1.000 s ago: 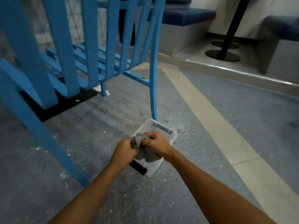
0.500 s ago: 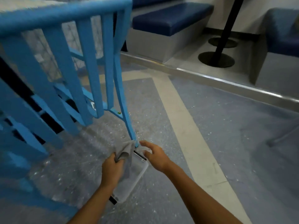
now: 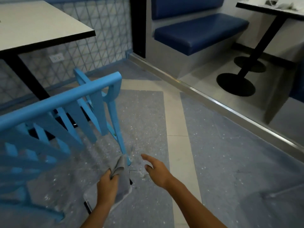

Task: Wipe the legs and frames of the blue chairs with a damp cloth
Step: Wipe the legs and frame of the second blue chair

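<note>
In the head view, the left hand (image 3: pixel 107 186) is clenched on a grey cloth (image 3: pixel 119 167), whose free end touches the foot of the blue chair's leg (image 3: pixel 120 139). The right hand (image 3: pixel 158 171) hangs just right of that leg with fingers spread, gripping nothing. The chair (image 3: pixel 57 102) fills the left side, its slatted back tilted toward the camera. Under the left hand a clear tub (image 3: pixel 122 193) sits on the speckled floor (image 3: pixel 213 153). Behind the chair stands a table (image 3: pixel 41 30) on a black leg; a navy bench (image 3: pixel 197 33) and a second table's round base (image 3: pixel 236 84) lie across a raised step to the right. Both forearms reach forward from the bottom edge. The tub is blurred and partly covered by the hand and cloth.
</note>
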